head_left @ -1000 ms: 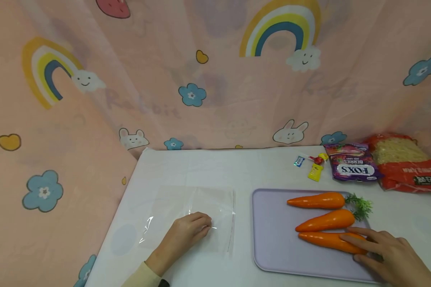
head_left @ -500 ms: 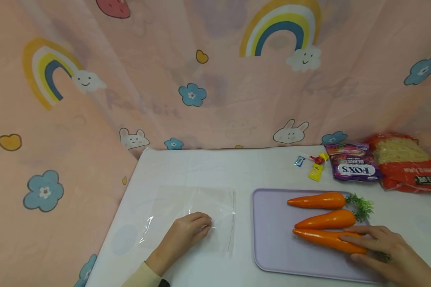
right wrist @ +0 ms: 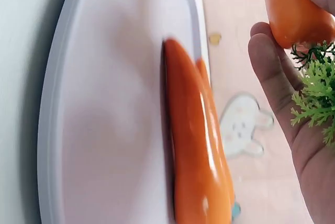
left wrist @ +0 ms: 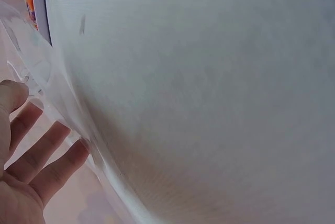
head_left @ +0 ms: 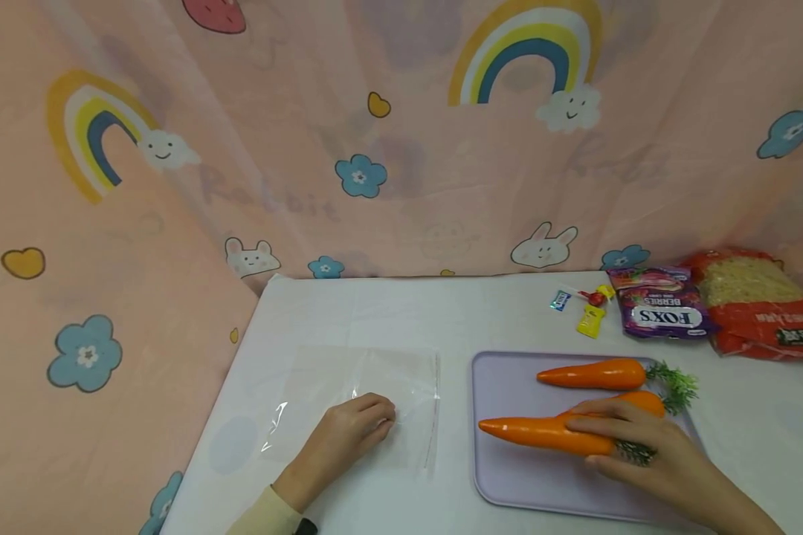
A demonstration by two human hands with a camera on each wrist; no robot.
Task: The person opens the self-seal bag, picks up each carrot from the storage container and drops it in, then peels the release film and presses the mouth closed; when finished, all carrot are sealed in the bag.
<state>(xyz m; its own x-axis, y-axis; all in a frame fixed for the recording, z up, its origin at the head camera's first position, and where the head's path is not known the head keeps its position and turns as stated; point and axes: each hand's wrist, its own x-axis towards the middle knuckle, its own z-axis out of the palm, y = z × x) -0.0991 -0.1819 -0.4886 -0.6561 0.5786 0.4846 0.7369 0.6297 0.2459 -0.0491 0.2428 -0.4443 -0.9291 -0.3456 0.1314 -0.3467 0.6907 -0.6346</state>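
Note:
A clear plastic bag [head_left: 415, 386] lies flat on the white table. My left hand [head_left: 348, 431] is over it, with thumb and forefinger pinching the film; in the left wrist view the other fingers [left wrist: 57, 174] touch the bag. On the right, my right hand [head_left: 642, 446] grips an orange carrot [head_left: 535, 432] near its leafy end and holds it above the lilac tray [head_left: 508, 483]. The right wrist view shows that carrot's green leaves [right wrist: 316, 88] by the palm. Two more carrots rest on the tray: one at the back [head_left: 595, 374], the other [head_left: 645, 403] partly hidden by the held one.
Behind the tray lie small wrapped candies [head_left: 590, 321], a purple Fox's candy bag [head_left: 662, 308] and a red-and-clear food packet [head_left: 763, 305]. A pink patterned cloth [head_left: 408, 186] hangs along the back and left of the table.
My right hand has lifted the front carrot and carried it left over the tray, partly covering the middle carrot. The left hand has stayed in place on the bag.

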